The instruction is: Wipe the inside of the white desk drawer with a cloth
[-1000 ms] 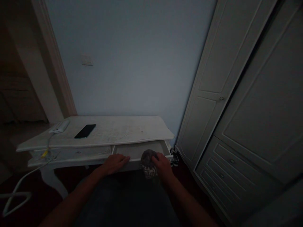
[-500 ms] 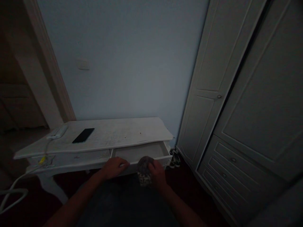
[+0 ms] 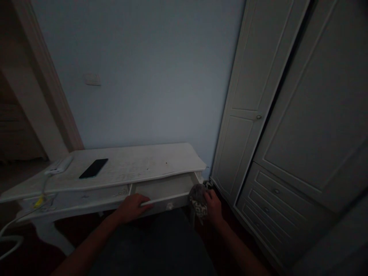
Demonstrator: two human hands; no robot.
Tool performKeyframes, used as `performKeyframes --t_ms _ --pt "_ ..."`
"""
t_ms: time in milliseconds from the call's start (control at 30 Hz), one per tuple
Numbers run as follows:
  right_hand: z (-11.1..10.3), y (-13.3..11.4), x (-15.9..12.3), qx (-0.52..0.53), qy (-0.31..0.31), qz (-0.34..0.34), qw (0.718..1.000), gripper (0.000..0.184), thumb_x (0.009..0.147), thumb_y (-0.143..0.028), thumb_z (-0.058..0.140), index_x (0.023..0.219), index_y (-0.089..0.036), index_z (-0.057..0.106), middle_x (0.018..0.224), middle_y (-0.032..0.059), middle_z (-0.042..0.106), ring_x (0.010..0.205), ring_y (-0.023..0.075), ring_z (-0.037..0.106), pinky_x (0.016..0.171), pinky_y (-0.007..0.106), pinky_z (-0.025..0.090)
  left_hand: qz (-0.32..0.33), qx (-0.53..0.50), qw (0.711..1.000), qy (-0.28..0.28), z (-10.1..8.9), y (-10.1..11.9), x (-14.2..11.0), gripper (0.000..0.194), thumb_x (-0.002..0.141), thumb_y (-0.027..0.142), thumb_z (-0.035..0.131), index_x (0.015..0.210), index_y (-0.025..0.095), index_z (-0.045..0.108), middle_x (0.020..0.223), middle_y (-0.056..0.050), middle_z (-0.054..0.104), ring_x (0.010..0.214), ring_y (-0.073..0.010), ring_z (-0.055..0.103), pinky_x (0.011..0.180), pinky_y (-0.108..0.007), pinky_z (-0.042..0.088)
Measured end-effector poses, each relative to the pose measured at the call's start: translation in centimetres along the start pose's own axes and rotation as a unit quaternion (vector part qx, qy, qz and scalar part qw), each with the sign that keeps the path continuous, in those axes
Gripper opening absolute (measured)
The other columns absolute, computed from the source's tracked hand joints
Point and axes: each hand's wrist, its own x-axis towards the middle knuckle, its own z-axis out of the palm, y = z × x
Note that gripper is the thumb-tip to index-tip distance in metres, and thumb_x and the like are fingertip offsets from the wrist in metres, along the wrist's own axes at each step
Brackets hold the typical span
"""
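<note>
A low white table (image 3: 123, 168) stands against the wall, its right drawer (image 3: 161, 197) pulled partly out. My left hand (image 3: 132, 207) rests on the drawer's front edge with the fingers curled over it. A small round knob (image 3: 169, 206) shows on the drawer front. My right hand (image 3: 213, 207) is closed on a bunched grey patterned cloth (image 3: 197, 201), pressed at the drawer's right end. The drawer's inside looks bare where it shows.
A black phone (image 3: 93, 168) and a white power strip (image 3: 57, 166) with a cable lie on the tabletop's left part. A tall white wardrobe (image 3: 287, 134) with drawers fills the right. A door frame (image 3: 43, 76) stands at left. Small dark things lie on the floor by the wardrobe.
My right hand has carried the cloth from the middle of the drawer front to its right end. The left hand has stayed on the drawer edge. The view has shifted left.
</note>
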Motion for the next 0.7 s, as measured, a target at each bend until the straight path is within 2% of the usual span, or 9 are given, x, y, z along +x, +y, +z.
performKeyframes --t_ms 133,233,300,333,400,433,500,633,700 --pt "0.3 -6.6 4.0 0.028 -0.039 -0.02 0.999 0.048 0.083 -0.031 0.069 0.129 -0.019 0.069 0.123 0.0146 0.067 0.112 0.0315 0.061 0.096 0.042 0.049 -0.008 -0.001 1.0 0.018 -0.2 0.6 -0.2 0.07 0.108 0.058 0.02 0.095 0.024 0.08 0.093 -0.007 0.08 0.091 -0.0269 0.075 0.082 -0.037 0.052" --pt "-1.2 -10.4 8.8 0.032 -0.188 -0.01 0.982 0.055 0.078 -0.041 0.074 0.129 -0.02 0.069 0.124 0.0144 0.071 0.114 0.0339 0.064 0.097 0.043 0.048 0.025 0.004 0.998 0.052 0.7 -0.1 -1.1 0.055 0.106 0.054 0.031 0.119 0.026 0.076 0.123 -0.009 0.078 0.118 -0.0291 0.07 0.109 -0.046 0.047" --pt "-2.3 -11.7 11.7 0.039 -0.293 0.006 0.955 0.048 0.082 -0.046 0.071 0.125 -0.023 0.072 0.118 0.0111 0.076 0.11 0.033 0.069 0.09 0.04 0.051 0.054 0.006 0.989 0.135 2.1 -1.3 -2.3 0.046 0.103 0.054 0.043 0.13 0.029 0.071 0.139 -0.008 0.071 0.133 -0.0307 0.062 0.121 -0.053 0.036" --pt "-2.6 -12.2 12.8 0.043 -0.333 0.006 0.942 0.046 0.084 -0.049 0.07 0.123 -0.025 0.074 0.117 0.0097 0.078 0.109 0.0327 0.071 0.088 0.038 0.052 0.053 0.003 0.978 0.204 3.1 -2.1 -2.9 0.045 0.102 0.055 0.046 0.129 0.029 0.071 0.14 -0.009 0.07 0.133 -0.0314 0.062 0.121 -0.055 0.038" --pt "-2.4 -13.5 14.4 0.046 -0.387 -0.015 0.921 0.044 0.084 -0.052 0.071 0.119 -0.027 0.076 0.118 0.0084 0.08 0.109 0.0329 0.073 0.085 0.036 0.053 -0.017 -0.024 0.933 0.358 5.1 -3.6 -4.0 0.049 0.098 0.062 0.052 0.125 0.026 0.07 0.136 -0.013 0.068 0.129 -0.0349 0.062 0.115 -0.058 0.046" --pt "-1.9 -14.5 14.9 0.045 -0.404 -0.035 0.913 0.044 0.083 -0.053 0.072 0.118 -0.027 0.077 0.118 0.0083 0.08 0.11 0.0332 0.074 0.084 0.036 0.053 -0.061 -0.048 0.909 0.41 6.1 -4.1 -4.5 0.056 0.094 0.067 0.057 0.128 0.024 0.066 0.135 -0.015 0.066 0.128 -0.0366 0.062 0.113 -0.059 0.048" --pt "-0.1 -17.6 15.3 0.049 -0.424 -0.081 0.901 0.046 0.081 -0.054 0.074 0.118 -0.028 0.077 0.118 0.008 0.081 0.11 0.0335 0.075 0.084 0.036 0.055 -0.126 -0.114 0.883 0.437 7.8 -4.8 -5.0 0.065 0.088 0.068 0.063 0.135 0.023 0.058 0.133 -0.015 0.063 0.124 -0.0369 0.063 0.108 -0.059 0.052" --pt "4.8 -25.2 15.6 0.095 -0.442 -0.161 0.877 0.06 0.077 -0.057 0.078 0.129 -0.028 0.072 0.124 0.0079 0.079 0.112 0.0348 0.075 0.083 0.037 0.058 -0.141 -0.205 0.875 0.415 9.5 -4.5 -4.8 0.061 0.086 0.061 0.06 0.134 0.024 0.053 0.131 -0.014 0.064 0.125 -0.0383 0.063 0.11 -0.06 0.051" --pt "6.6 -27.4 15.8 0.112 -0.452 -0.172 0.868 0.064 0.076 -0.055 0.08 0.132 -0.026 0.071 0.126 0.0098 0.078 0.113 0.0359 0.075 0.083 0.038 0.058 -0.134 -0.216 0.878 0.406 9.5 -4.2 -4.6 0.059 0.085 0.056 0.057 0.133 0.023 0.053 0.133 -0.016 0.063 0.129 -0.0398 0.061 0.112 -0.06 0.049"
